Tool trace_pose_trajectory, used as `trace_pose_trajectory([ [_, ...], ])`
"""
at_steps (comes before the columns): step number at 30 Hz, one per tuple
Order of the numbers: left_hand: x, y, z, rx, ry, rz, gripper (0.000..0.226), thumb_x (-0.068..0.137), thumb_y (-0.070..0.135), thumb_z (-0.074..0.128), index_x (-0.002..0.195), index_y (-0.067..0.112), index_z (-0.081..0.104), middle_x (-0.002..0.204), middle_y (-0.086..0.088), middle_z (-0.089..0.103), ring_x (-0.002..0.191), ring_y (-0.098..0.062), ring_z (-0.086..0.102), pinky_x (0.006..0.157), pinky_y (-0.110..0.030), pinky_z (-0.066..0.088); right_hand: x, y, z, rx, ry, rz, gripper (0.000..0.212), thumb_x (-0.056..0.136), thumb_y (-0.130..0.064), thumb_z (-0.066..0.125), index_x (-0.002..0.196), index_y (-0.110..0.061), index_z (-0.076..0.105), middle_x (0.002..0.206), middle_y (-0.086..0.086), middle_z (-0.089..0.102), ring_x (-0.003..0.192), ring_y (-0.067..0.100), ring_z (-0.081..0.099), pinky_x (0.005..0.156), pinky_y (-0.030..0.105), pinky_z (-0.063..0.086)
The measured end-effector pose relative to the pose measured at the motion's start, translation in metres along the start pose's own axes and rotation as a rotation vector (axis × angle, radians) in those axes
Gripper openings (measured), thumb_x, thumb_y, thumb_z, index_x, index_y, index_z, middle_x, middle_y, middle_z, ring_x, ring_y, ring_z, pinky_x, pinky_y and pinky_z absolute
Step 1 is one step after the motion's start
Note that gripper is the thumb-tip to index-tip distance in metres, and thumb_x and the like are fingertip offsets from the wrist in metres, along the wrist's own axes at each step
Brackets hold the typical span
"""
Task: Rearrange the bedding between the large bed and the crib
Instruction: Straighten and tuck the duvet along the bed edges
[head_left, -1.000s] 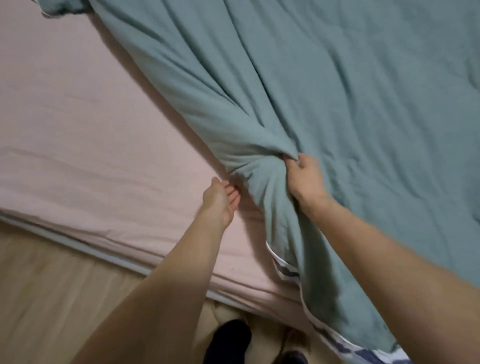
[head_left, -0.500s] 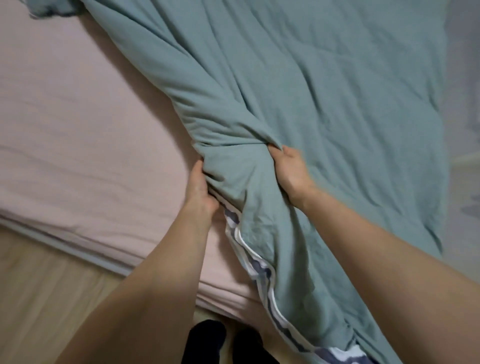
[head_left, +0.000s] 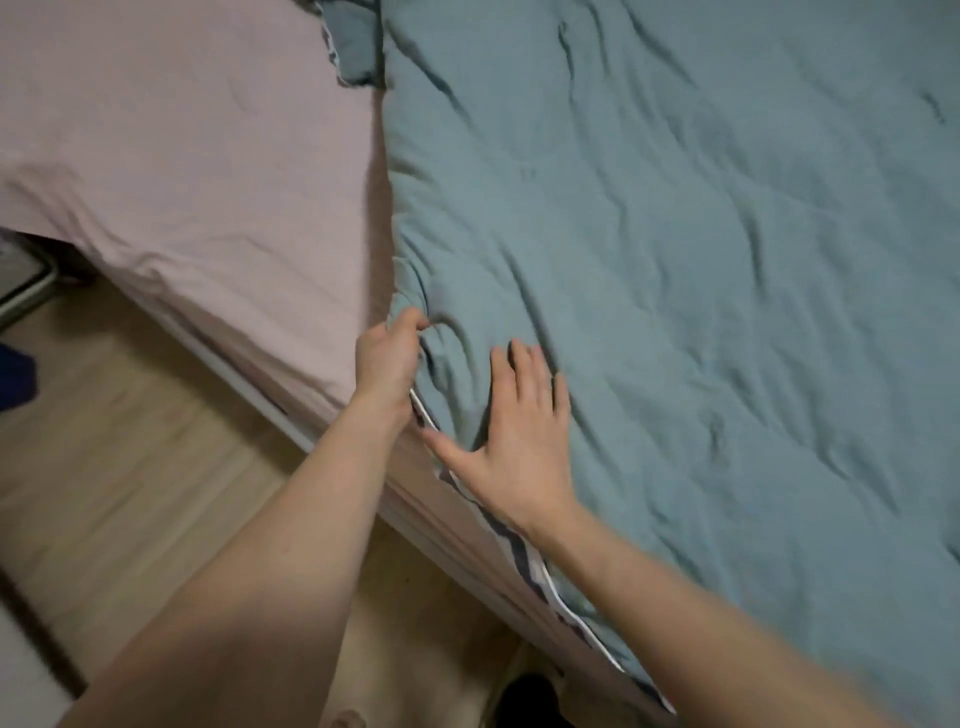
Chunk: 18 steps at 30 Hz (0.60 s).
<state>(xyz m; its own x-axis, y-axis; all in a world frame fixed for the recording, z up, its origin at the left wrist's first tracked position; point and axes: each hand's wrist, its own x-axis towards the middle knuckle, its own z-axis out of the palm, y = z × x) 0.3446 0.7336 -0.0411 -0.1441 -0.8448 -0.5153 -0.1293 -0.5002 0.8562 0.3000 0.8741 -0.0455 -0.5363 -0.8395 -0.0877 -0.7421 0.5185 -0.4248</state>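
Since the frame half a second back, both of my hands have changed their hold: the bunched ridge of cloth they clamped between them is gone and the quilt now lies spread out.

Left hand (head_left: 387, 358): fingers curled, pinching a small fold at the quilt's left edge, close to the near side of the bed. Right hand (head_left: 519, 431): released, fingers straight and spread, palm down flat on the cloth just right of the left hand, thumb pointing toward the striped trim (head_left: 511, 545) that runs along the near hem.

Teal quilt (head_left: 675, 260): it lies ahead and to the right of both hands, covering the right part of the large bed. Its left edge runs away from me, from the left hand up to a turned-back corner at the far end. Its long axis appears to follow that edge, though the right and far limits are out of view.

Pink sheet (head_left: 182, 156): bare to the left of that edge, reaching the mattress corner. Wooden floor (head_left: 130, 467) lies below the bed at lower left.

Judgement: the left hand is the nearer to the free edge and is the only one with a hold, so any pull or fold would start there; the right hand merely presses. No crib is in view.
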Motion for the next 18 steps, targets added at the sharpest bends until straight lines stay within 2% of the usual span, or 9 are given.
trace_pose_trajectory([
  [1,-0.003,0.003,-0.005,0.042,-0.015,0.032,0.013,0.083,0.010,0.054,0.080,0.007,0.066,0.068,-0.001,0.062,0.056,-0.011,0.055,0.044,-0.016,0.041,-0.004,-0.005,0.006,-0.075,0.004,0.008,0.093,0.074,-0.061,0.053,0.146,-0.008,0.028,0.154,0.013,0.027,0.143,0.028,0.023,0.115,0.047,0.019],
  [3,-0.005,0.007,-0.026,0.099,-0.056,0.076,0.014,0.082,0.010,0.054,0.070,0.010,0.062,0.069,-0.002,0.061,0.061,-0.014,0.055,0.051,-0.022,0.042,-0.003,-0.023,0.020,-0.107,0.034,0.087,0.074,0.071,-0.033,0.068,0.135,-0.008,0.040,0.136,0.015,0.046,0.125,0.034,0.044,0.098,0.045,0.038],
  [6,-0.007,0.005,-0.039,0.031,-0.130,-0.013,0.009,0.081,0.006,0.054,0.078,0.005,0.063,0.082,-0.011,0.065,0.076,-0.022,0.061,0.067,-0.030,0.049,0.006,-0.039,0.018,0.011,0.079,0.202,0.037,0.078,-0.006,0.055,0.114,-0.010,0.047,0.109,0.014,0.059,0.103,0.038,0.056,0.077,0.042,0.043],
  [9,-0.009,0.002,-0.045,-0.151,-0.270,-0.210,0.031,0.075,0.006,0.050,0.102,-0.001,0.062,0.107,-0.020,0.066,0.095,-0.031,0.065,0.090,-0.041,0.053,0.000,-0.041,0.006,-0.067,0.156,0.167,0.029,0.079,-0.003,0.050,0.107,-0.010,0.050,0.101,0.020,0.064,0.096,0.042,0.057,0.071,0.043,0.040],
  [11,-0.018,0.010,-0.042,-0.199,-0.347,-0.286,0.024,0.082,0.005,0.041,0.097,-0.001,0.059,0.092,-0.019,0.068,0.087,-0.031,0.063,0.084,-0.041,0.054,-0.008,-0.041,-0.007,-0.106,0.160,0.149,0.025,0.079,-0.005,0.051,0.103,-0.010,0.053,0.099,0.021,0.065,0.095,0.042,0.058,0.071,0.043,0.040],
  [13,-0.030,0.023,-0.033,-0.232,-0.388,-0.346,0.024,0.093,0.014,0.038,0.091,0.002,0.059,0.076,-0.014,0.068,0.077,-0.027,0.061,0.073,-0.037,0.052,-0.009,-0.039,-0.026,-0.078,0.182,0.191,0.015,0.076,-0.006,0.054,0.091,-0.010,0.054,0.095,0.022,0.065,0.093,0.043,0.058,0.067,0.041,0.036],
  [16,-0.034,0.042,-0.012,-0.212,-0.413,-0.421,0.049,0.095,0.047,0.041,0.118,0.007,0.057,0.098,-0.010,0.064,0.088,-0.026,0.061,0.083,-0.035,0.048,-0.003,-0.025,-0.059,0.008,0.287,0.309,0.010,0.069,-0.007,0.061,0.075,-0.007,0.053,0.087,0.023,0.065,0.090,0.044,0.057,0.064,0.039,0.036],
  [18,-0.028,0.054,0.006,-0.239,-0.445,-0.443,0.058,0.094,0.054,0.039,0.126,0.008,0.055,0.108,-0.013,0.064,0.096,-0.028,0.062,0.082,-0.039,0.050,-0.002,-0.017,-0.075,0.049,0.299,0.350,0.012,0.071,-0.011,0.065,0.076,-0.005,0.056,0.085,0.023,0.065,0.089,0.044,0.058,0.064,0.040,0.039],
])
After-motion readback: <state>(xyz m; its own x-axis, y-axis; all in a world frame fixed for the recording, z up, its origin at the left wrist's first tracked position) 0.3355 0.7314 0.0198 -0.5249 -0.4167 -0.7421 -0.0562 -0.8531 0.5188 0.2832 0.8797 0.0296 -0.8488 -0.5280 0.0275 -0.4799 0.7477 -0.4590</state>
